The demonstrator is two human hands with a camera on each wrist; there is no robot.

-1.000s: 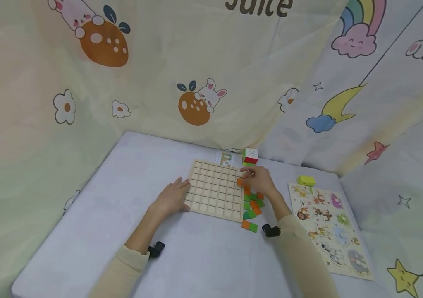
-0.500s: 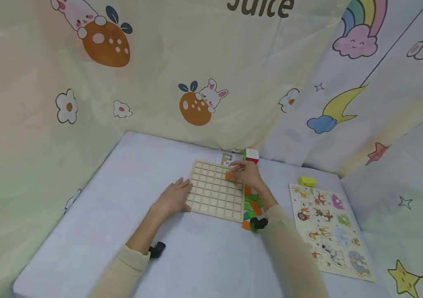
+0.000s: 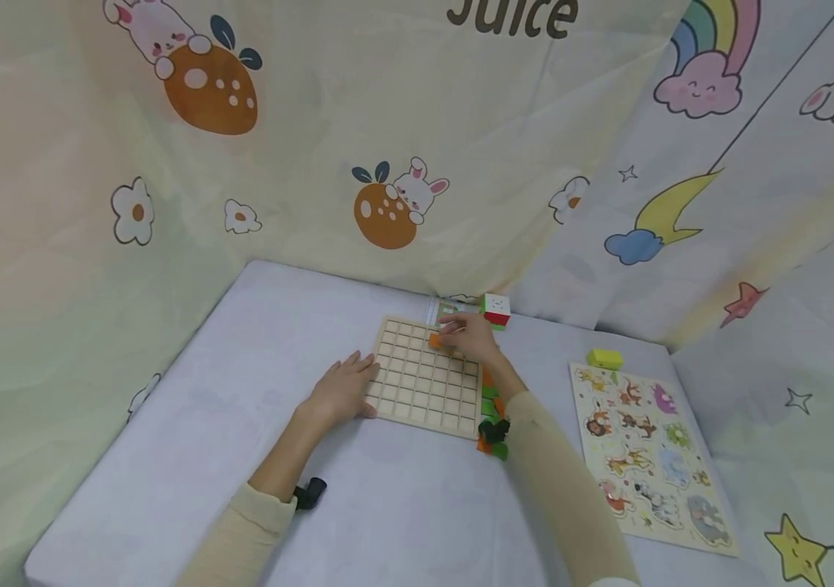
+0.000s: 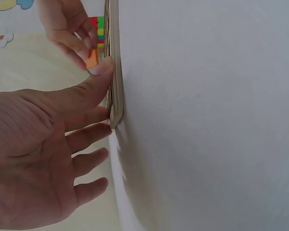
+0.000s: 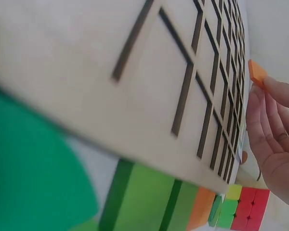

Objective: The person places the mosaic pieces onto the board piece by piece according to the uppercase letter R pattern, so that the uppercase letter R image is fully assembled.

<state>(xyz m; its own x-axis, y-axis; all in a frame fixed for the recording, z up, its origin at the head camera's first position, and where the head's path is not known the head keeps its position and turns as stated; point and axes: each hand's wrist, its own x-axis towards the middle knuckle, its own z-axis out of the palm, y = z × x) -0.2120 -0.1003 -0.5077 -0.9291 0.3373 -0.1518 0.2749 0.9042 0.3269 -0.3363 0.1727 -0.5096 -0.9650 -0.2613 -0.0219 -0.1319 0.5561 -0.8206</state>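
My right hand (image 3: 471,336) pinches a small orange block (image 5: 256,74) between thumb and fingertips. It is over the far part of a pale wooden grid board (image 3: 417,383), whose square cells are marked off by dark grooves. The left hand (image 3: 343,387) lies at the board's left side with fingers extended; in the left wrist view its thumb (image 4: 94,86) rests against the board's edge. Along the board's right side lie several green and orange blocks (image 3: 488,393), partly hidden by the right wrist camera.
A puzzle cube (image 3: 496,308) stands behind the board, beside a printed pattern card (image 3: 449,308) that the right hand partly covers. To the right lies an animal puzzle board (image 3: 640,465), with a yellow block (image 3: 604,359) at its far edge. A printed cloth wall rises behind the table.
My right hand has carried the orange block leftward from the board's right edge to over its far rows. The left hand has stayed at the board's left side.
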